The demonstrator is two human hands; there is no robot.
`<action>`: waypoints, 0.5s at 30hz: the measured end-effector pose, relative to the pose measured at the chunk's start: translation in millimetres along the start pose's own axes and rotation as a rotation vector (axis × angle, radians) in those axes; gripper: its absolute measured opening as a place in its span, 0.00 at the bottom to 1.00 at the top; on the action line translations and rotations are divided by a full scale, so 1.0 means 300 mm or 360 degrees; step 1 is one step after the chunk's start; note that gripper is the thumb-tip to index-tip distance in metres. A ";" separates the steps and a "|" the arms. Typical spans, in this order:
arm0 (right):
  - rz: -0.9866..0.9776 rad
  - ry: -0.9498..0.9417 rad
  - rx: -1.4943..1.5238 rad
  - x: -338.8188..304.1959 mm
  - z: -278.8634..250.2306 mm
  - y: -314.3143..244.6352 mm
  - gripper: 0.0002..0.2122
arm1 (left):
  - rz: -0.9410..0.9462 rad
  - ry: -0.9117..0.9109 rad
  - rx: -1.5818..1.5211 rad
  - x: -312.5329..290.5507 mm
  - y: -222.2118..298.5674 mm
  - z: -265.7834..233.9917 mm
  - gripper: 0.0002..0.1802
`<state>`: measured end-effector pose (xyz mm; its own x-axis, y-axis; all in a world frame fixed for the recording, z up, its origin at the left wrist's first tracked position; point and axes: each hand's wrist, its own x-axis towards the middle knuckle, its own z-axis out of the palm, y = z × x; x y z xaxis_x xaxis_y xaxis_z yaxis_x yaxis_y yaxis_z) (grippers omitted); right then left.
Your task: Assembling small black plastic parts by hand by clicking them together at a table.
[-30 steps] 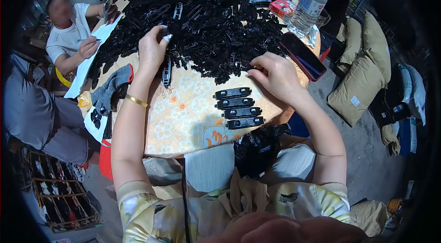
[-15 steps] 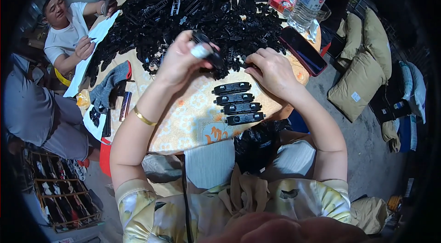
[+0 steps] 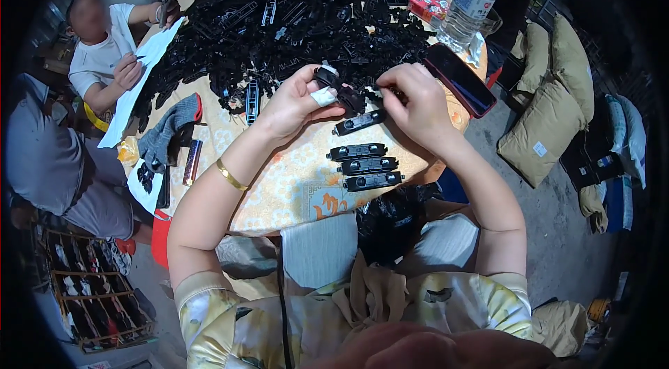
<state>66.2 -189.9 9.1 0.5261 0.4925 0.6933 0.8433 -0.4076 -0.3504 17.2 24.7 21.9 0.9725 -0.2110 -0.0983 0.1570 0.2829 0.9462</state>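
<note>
My left hand (image 3: 296, 105), with white tape round its thumb, is closed on small black plastic parts (image 3: 337, 83) at the near edge of a heap. My right hand (image 3: 420, 105) has its fingers curled in a pinch just right of those parts. What it holds is hidden. Between and below the hands, a long black plastic housing (image 3: 359, 122) lies tilted on the table, its right end near my right fingers. Below it, three similar housings (image 3: 367, 165) lie in a column.
A large heap of black plastic parts (image 3: 279, 17) covers the far table. On the right are a water bottle (image 3: 468, 6), a red packet (image 3: 427, 6) and a phone (image 3: 461, 80). A grey glove (image 3: 166, 133) lies left. Across the left edge, another person (image 3: 101, 66) holds a pen.
My left hand has come down and right, with its parts now close to my right hand. My right fingers have curled in. The topmost housing has shifted upward and tilted, apart from the others.
</note>
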 end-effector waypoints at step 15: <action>0.0156 0.0185 0.0672 -0.013 0.036 -0.070 0.05 | -0.0016 -0.0164 -0.0093 -0.015 -0.049 0.011 0.19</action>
<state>47.5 -175.1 7.1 0.6104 0.3677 0.7016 0.7736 -0.0864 -0.6278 10.0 18.4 9.5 0.9485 -0.3083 -0.0727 0.1795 0.3339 0.9254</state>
